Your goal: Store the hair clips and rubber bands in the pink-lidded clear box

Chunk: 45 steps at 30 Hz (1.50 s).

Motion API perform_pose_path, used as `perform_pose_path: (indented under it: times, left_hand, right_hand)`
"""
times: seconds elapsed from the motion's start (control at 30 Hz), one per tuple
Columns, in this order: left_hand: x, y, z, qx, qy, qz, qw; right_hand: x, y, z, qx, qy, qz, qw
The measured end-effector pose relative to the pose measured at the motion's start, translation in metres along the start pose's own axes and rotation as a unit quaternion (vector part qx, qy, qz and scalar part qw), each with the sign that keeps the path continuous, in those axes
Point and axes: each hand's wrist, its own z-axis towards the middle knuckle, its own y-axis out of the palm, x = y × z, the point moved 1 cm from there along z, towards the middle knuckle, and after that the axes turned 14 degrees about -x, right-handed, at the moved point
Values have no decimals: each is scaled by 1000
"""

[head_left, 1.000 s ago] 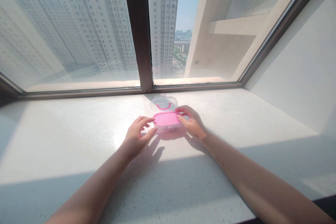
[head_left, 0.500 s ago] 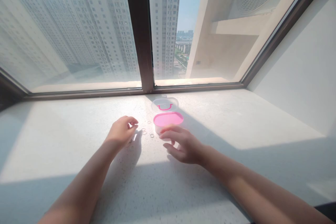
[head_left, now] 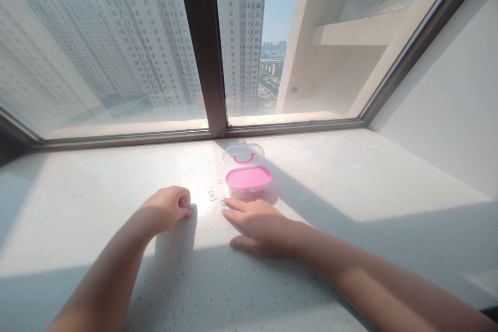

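Observation:
My left hand is low over the sill, thumb and index finger pinched together on a small ring, which the fingertips mostly hide. My right hand lies palm down in front of the pink box with its fingers stretched out and apart. Its index fingertip touches or nearly touches a thin ring. Between the hands and the box lie several more loose rings, with one ring beside the box's left end. The oval box has a pink top and a see-through lower wall, partly behind my right hand.
Behind the box rests a clear oval lid with a pink handle. Both stand on a pale speckled window sill, crossed by sun and shadow. A brown window frame borders the back, and a white wall rises at the right.
My left hand has come down and left, and its fingers have closed where a ring lay. My right hand has moved down and left from the box's front, spreading flat on the sill.

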Motion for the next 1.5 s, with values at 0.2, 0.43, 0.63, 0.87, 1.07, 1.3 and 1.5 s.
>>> perform_pose_path:
  times: [0.2, 0.43, 0.63, 0.87, 1.07, 1.3, 1.5]
  left_hand:
    - [4, 1, 1, -15, 1, 8, 1000]
    - [16, -1, -5, 25, 49, -4, 998]
    - [42, 7, -10, 42, 139, -31, 989]
    - [59, 20, -4, 28, 221, -7, 975]
    - [64, 22, -2, 17, 240, 16, 971]
    - [67, 28, -3, 30, 264, 13, 964]
    - [73, 27, -14, 65, 324, -19, 944]
  right_hand:
    - [1, 2, 2, 15, 6, 14, 1000]
    - [1, 1, 2, 21, 8, 31, 999]
    - [3, -1, 0, 18, -5, 47, 999]
    - [4, -5, -1, 12, -35, 44, 998]
    - [5, -8, -1, 11, -46, 52, 998]
    - [7, -7, -1, 46, -47, 110, 992]
    - [12, 1, 0, 112, 24, 172, 978]
